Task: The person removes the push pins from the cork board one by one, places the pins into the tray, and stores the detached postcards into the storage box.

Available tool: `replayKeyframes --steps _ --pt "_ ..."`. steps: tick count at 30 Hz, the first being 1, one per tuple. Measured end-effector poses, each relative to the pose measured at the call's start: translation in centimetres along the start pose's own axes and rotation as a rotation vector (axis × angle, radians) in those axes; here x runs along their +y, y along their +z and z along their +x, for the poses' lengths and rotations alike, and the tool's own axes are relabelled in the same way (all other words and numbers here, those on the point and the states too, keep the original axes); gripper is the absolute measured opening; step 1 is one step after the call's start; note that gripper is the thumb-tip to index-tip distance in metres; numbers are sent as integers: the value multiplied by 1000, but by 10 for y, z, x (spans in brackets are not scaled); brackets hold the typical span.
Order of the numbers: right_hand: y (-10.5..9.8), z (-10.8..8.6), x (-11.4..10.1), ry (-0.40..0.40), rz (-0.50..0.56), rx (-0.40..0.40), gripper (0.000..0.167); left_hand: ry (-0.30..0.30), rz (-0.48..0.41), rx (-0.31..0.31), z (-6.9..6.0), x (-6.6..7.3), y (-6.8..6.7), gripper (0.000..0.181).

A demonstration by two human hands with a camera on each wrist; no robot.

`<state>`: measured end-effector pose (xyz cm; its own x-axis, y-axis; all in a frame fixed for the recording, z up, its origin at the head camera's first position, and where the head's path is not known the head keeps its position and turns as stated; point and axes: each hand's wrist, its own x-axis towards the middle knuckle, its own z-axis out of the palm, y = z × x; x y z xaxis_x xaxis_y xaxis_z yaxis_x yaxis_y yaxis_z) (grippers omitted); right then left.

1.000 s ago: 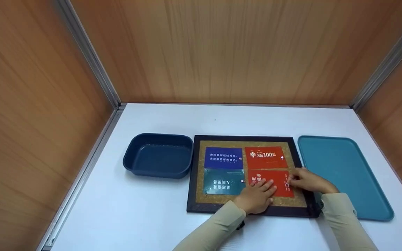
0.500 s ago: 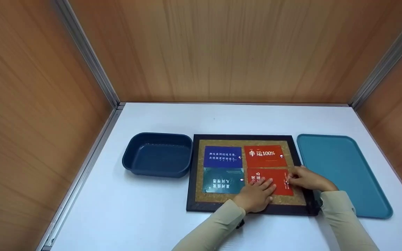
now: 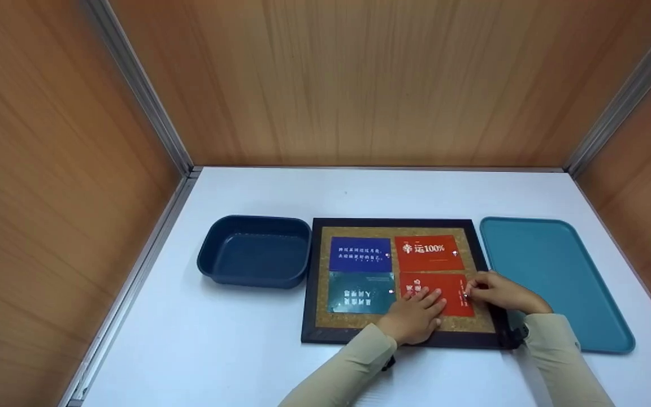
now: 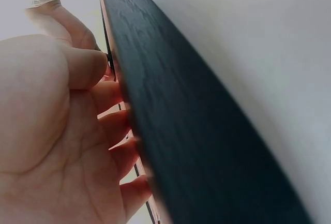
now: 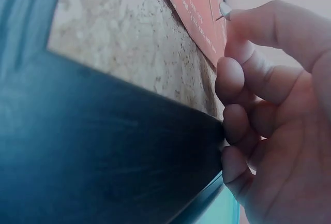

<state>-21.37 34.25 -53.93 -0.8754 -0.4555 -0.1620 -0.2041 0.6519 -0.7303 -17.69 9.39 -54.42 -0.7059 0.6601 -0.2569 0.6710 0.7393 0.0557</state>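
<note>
A cork board with a black frame [image 3: 393, 223] lies on the table, bearing four cards. The left hand [image 3: 413, 317] rests with spread fingers on the lower right red card [image 3: 452, 302]; in the left wrist view the left hand [image 4: 67, 125] lies beside the frame edge. At that card's right edge, the right hand [image 3: 503, 293] holds a pushpin. The right wrist view shows the pin [image 5: 224, 12] at the thumb and forefinger of the right hand [image 5: 274, 94], its metal point by the red card [image 5: 196, 6]. Above is another red card [image 3: 428, 254].
On the board's left half are a blue card [image 3: 360, 254] and a green card [image 3: 359, 294], each with a pin at its right edge. A dark blue bin [image 3: 255, 277] stands left of the board, and a teal tray [image 3: 557, 277] lies to the right.
The head view has shifted very slightly. The left hand stays on the red card; the right hand has turned a little at the pin, its wrist slightly farther right.
</note>
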Motion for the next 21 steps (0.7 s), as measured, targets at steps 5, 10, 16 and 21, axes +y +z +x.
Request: replayKeyframes --steps 5,10,16,21 --pt "1 0 5 25 42 7 19 0 -5 -3 1 1 1 49" --pt "1 0 4 48 79 30 22 -5 8 -14 1 1 1 50" --pt "-2 0 5 49 93 55 21 -2 13 -10 1 0 0 49" --pt "-5 -1 4 49 105 66 21 1 5 -16 1 0 -2 49"
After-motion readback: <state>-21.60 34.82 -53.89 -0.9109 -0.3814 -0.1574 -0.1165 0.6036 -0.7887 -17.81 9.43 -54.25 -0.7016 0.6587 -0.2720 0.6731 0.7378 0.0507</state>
